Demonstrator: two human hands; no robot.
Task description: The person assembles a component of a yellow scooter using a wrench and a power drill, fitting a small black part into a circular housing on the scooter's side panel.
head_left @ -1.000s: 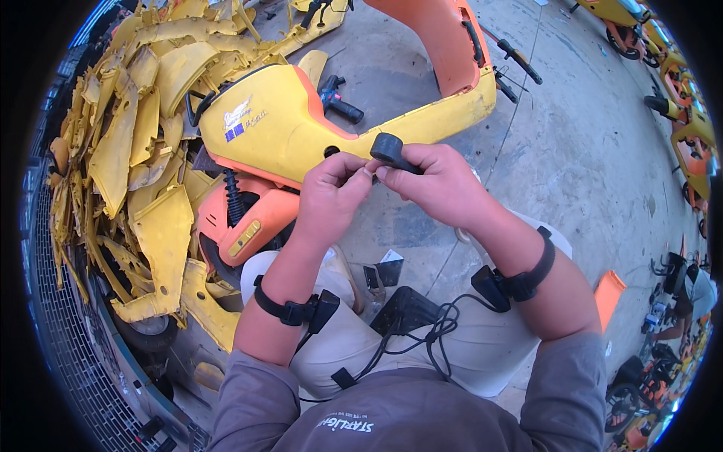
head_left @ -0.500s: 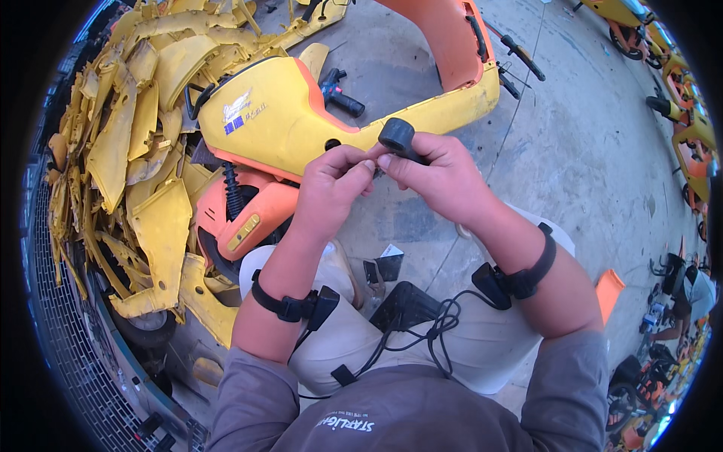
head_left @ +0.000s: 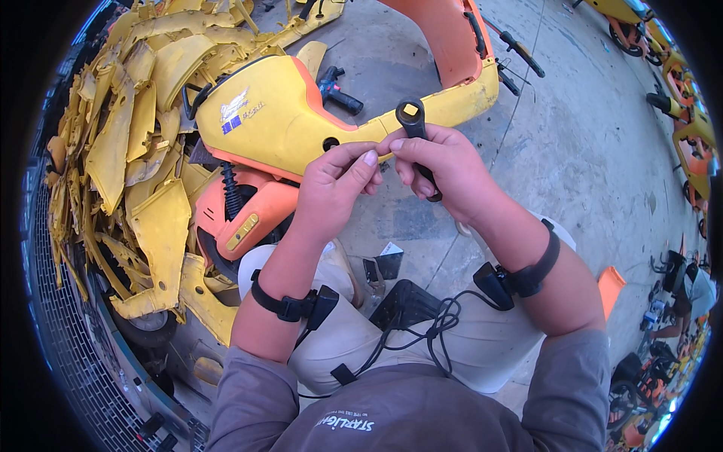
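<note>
standing upright, ring end up, the black wrench (head_left: 415, 139) is gripped by both hands (head_left: 392, 177).

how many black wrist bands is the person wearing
2: one black wrist band on the left forearm, one black wrist band on the right forearm. Each carries a small black box with a cable running to the lap. The right hand holds a black handle.

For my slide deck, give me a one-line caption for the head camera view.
Right hand grips a small black part, left hand beside it, above a yellow and orange scooter body.
</note>
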